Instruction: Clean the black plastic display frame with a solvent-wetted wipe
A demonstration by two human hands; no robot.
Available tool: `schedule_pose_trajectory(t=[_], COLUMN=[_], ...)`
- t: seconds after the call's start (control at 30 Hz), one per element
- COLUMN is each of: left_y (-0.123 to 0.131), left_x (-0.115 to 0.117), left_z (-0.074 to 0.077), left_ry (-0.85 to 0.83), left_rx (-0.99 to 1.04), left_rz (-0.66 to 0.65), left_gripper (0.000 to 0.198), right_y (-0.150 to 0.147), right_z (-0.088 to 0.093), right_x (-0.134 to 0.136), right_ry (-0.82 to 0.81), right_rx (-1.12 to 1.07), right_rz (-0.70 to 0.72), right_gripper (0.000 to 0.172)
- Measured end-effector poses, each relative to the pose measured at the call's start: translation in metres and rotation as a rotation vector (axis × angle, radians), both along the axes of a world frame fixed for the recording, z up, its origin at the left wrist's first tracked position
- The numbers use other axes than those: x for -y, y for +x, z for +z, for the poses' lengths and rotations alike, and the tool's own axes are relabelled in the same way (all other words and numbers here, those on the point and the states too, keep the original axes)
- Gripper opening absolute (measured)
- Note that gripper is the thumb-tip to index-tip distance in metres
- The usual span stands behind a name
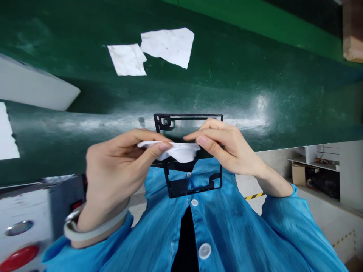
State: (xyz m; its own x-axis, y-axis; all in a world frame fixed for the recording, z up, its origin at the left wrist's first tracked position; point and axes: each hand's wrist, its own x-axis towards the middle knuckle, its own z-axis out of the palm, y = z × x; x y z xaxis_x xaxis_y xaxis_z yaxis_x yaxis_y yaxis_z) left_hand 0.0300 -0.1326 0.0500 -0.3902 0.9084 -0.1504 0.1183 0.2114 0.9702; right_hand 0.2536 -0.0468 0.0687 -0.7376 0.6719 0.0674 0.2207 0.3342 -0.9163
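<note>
A small white cloth (183, 153) hangs in loose folds between my hands. My left hand (113, 166) pinches its left end between thumb and fingers. At its right end, my right hand (227, 145) has thumb and index finger closed on the cloth's upper edge. Below both hands is a thin black rectangular frame (179, 166) with cut-out openings. Its far part is over the green table (283, 83), and its near part juts past the table edge in front of my blue jacket. The cloth and my fingers hide the frame's middle.
Two torn pieces of white paper (167, 43) lie farther back on the table. A pale, blurred-edged object (34, 81) and another paper piece (7, 132) are at left. Lower left stands a grey box with a red button (19, 257). Shelves (317, 170) stand beyond the table at right.
</note>
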Motion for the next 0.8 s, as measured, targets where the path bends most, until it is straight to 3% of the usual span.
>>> schedule_pose_trajectory(t=[0.1, 0.23, 0.33, 0.6, 0.8], left_y=[-0.004, -0.002, 0.000, 0.001, -0.001], left_x=[0.000, -0.001, 0.000, 0.004, 0.005], left_z=[0.005, 0.012, 0.018, 0.017, 0.017], left_ry=[0.022, 0.077, 0.114, 0.123, 0.174], left_rx=[-0.073, -0.141, -0.179, -0.240, -0.275], left_rz=[-0.030, -0.125, -0.174, -0.075, -0.115], left_gripper=[0.025, 0.014, 0.012, 0.004, 0.006], right_y=[0.003, -0.007, -0.015, -0.017, -0.018], right_z=[0.006, 0.003, -0.001, -0.007, -0.008], right_x=[-0.001, -0.003, -0.007, -0.007, -0.005], right_ry=[0.109, 0.067, 0.045, -0.030, -0.049], right_rx=[0.014, 0.042, 0.070, 0.005, -0.012], right_rz=[0.022, 0.104, 0.143, 0.105, 0.046], right_gripper=[0.029, 0.032, 0.020, 0.019, 0.019])
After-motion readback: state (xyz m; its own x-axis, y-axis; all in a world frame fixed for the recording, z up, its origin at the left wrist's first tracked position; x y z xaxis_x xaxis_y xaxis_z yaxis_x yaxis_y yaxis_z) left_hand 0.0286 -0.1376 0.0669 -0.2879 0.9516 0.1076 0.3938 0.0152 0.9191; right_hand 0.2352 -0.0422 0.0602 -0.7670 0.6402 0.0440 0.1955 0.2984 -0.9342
